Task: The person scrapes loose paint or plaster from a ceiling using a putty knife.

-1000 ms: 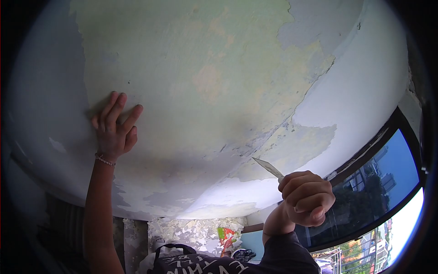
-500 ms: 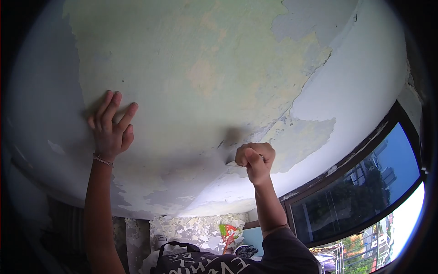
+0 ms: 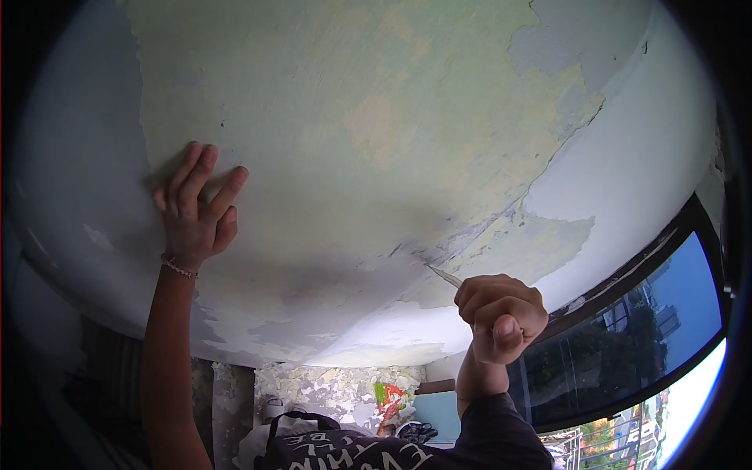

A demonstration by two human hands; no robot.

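I look up at a ceiling (image 3: 376,117) with peeling paint, bare greenish plaster in the middle and pale blue paint around it. My left hand (image 3: 196,207) lies flat against the ceiling, fingers spread, a thin bracelet at the wrist. My right hand (image 3: 501,313) is closed in a fist around a scraper (image 3: 445,276). Its thin blade points up and left, with the tip at the edge of the remaining paint (image 3: 423,262).
A dark-framed window (image 3: 627,329) with buildings and trees outside runs along the lower right. Below, paint flakes (image 3: 337,392) litter the floor beside a black bag with white lettering (image 3: 345,450) and some colourful items (image 3: 389,403).
My right hand pushed the scraper up to the ceiling half a second ago and has since pulled back down and to the right. The left hand has stayed pressed in place.
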